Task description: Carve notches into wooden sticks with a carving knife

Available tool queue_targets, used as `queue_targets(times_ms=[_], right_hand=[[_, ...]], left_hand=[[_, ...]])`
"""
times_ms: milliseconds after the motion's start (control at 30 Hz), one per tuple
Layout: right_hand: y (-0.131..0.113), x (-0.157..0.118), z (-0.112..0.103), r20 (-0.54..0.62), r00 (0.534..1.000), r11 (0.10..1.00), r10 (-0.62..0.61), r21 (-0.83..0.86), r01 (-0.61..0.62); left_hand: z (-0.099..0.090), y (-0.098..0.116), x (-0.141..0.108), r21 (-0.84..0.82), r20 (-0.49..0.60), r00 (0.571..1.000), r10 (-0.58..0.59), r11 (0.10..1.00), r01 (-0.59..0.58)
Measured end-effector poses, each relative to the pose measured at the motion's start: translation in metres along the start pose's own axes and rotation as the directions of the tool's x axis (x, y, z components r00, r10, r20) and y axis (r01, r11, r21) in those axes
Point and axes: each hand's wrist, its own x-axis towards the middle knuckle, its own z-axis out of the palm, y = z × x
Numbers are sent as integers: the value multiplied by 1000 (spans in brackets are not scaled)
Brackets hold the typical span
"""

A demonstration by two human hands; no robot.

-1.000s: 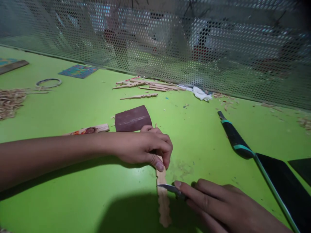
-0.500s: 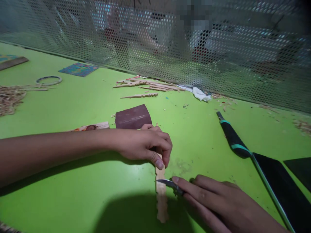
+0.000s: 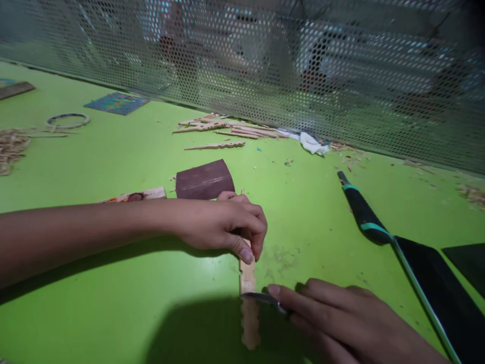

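The notched wooden strip [image 3: 247, 279] is pale, flat and narrow, with small scallops cut along both long edges and a rounded, wavy near end. The part toward that end lies in shadow and looks darker; the part by the thumb is brighter, with faint grain. It lies on the green table [image 3: 94, 308], running away from the person, its upper stretch hidden under the left hand [image 3: 231, 222] and a thin tip showing just beyond the knuckles. The left hand pinches it between thumb and curled fingers, pressing it down. The right hand [image 3: 337, 313], to the strip's right, grips a small knife [image 3: 261, 296], index finger extended along it; the blade lies across the strip below the left thumb. Brown sandpaper [image 3: 204, 180] sits just beyond the left wrist.
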Motion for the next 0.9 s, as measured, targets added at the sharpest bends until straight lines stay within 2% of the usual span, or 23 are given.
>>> queue_targets(times_ms=[67,133,267,567,700,900], right_hand=[[3,1,2,-86,996,1000,-3,16,5],[4,2,3,-104,994,1000,18,-4,-19],[1,0,4,-38,999,997,22,-70,-24],[-4,1,1,23,999,986,27,-164,-23],[-3,3,0,30,999,986,-9,-164,13],[-1,0,-3,72,997,989,4,-145,6]], left_hand=[[0,-1,0,-4,1,1000,14,1000,-14],[-1,-1,0,-6,7,1000,15,1000,-15],[-2,-1,-1,-11,6,1000,6,1000,-6],[-1,-2,-1,-3,-3,1000,1,1000,-1],[-1,0,-2,-9,4,1000,-8,1000,8],[-1,2,-1,-11,15,1000,-15,1000,16]])
